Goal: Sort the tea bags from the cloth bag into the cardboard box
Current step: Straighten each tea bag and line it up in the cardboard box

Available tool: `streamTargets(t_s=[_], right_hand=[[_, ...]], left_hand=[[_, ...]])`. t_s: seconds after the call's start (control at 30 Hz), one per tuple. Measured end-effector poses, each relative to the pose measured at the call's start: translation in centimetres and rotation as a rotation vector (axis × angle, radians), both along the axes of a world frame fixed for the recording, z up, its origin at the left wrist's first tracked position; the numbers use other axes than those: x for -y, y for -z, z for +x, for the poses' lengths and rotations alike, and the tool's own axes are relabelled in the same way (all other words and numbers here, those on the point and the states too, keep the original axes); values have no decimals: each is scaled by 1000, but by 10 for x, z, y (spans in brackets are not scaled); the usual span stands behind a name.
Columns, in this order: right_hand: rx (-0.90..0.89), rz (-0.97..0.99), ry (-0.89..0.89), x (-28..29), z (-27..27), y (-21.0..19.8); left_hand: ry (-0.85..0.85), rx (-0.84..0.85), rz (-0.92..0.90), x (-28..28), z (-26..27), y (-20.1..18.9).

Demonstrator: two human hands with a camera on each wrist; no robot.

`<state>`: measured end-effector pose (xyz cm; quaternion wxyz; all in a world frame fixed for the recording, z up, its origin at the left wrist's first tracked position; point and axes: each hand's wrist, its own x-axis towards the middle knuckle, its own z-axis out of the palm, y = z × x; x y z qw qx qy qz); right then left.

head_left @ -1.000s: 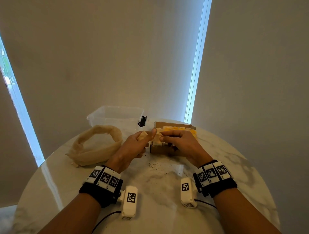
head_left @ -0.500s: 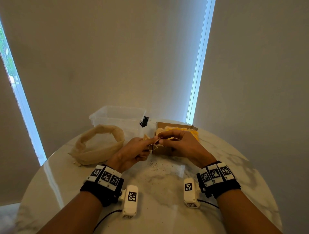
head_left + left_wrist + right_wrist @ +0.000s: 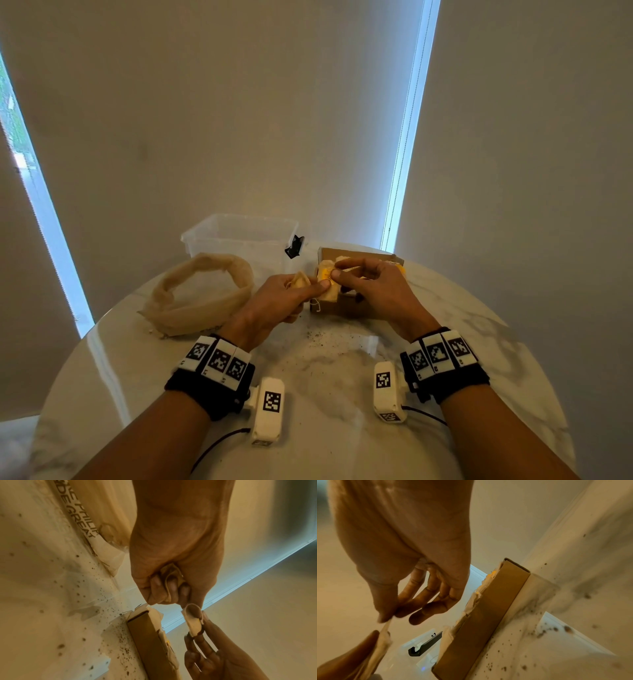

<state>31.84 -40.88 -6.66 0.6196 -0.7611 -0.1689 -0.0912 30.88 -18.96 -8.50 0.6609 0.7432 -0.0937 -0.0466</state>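
My left hand is curled round a bunch of pale tea bags in its palm. Its thumb and forefinger pinch one more tea bag at its lower end. My right hand pinches the top of that same tea bag between thumb and index finger, with its other fingers spread. Both hands hover just above the left end of the brown cardboard box, which holds a row of tea bags with yellow tags. The beige cloth bag lies open at the left.
A clear plastic tub stands behind the cloth bag, and a black clip sits at its right corner. Loose tea crumbs dot the round marble table in front of the box. Walls and a window strip stand close behind.
The hands have come together left of the box. The right hand, which rested on the box, now pinches a tea bag that the left hand holds out.
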Motion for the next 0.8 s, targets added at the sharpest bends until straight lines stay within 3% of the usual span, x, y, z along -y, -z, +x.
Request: streamTargets(t_s=[0.1, 0.3, 0.57, 0.67, 0.8], right_hand=[[-37, 55, 16, 0, 3, 1], [-47, -77, -67, 2, 4, 2], [35, 101, 189, 60, 14, -19], [56, 16, 235, 78, 20, -22], [-37, -244, 202, 90, 28, -23]], left_hand=[[-24, 0, -4, -2, 4, 2], [-2, -21, 9, -2, 4, 4], [-34, -37, 1, -5, 6, 5], [-47, -41, 2, -7, 7, 4], [-49, -39, 8, -8, 6, 2]])
